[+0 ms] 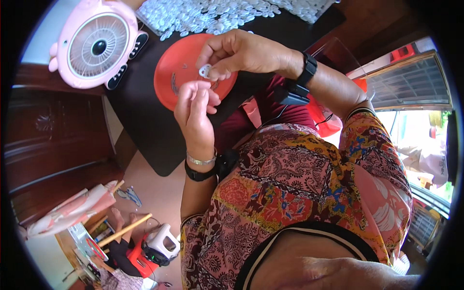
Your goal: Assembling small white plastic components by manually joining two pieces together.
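My right hand [241, 54] pinches a small white, translucent plastic piece with holes [205, 71] between thumb and fingers. Just below it, nearer my body, my left hand [195, 107] has its fingertips drawn together; whatever they hold is too small to make out. Both hands are over a round orange-red plate [164, 72]. On that plate lie several tiny, thin grey metal bits [174, 83], partly hidden by my fingers. A large heap of translucent white plastic pieces [217, 17] spreads across the far side of the table.
The dark table [145, 130] carries a pink animal-shaped fan [99, 46] at the far left. A clear plastic container [338, 58] stands right of my right forearm. At the lower left, another person [118, 261] is near a wooden pole [126, 229] and a red-and-white object [150, 251].
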The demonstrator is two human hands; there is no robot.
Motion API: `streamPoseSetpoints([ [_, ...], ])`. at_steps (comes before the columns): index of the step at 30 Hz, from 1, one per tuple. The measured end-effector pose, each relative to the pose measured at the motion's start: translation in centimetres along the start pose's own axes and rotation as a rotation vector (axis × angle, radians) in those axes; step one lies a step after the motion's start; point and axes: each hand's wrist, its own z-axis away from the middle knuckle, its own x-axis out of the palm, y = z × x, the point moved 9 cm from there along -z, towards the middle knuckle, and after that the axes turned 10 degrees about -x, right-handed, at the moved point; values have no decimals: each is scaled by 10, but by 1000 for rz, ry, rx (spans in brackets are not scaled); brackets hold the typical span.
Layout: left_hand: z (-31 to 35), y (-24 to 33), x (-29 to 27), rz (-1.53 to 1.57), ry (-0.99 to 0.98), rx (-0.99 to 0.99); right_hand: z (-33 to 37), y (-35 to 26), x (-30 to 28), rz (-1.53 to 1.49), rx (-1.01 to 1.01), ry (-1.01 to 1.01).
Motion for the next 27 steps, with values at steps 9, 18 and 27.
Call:
streamPoseSetpoints([
  [9, 3, -6, -12, 106, 33, 14, -3, -20, 27, 150, -200, 50],
  [18, 4, -16, -18, 139, 36, -20, -2, -24, 31, 383, -166, 20],
  [27, 10, -15, -22, 164, 61, 62, -5, -25, 35, 321, -161, 78],
])
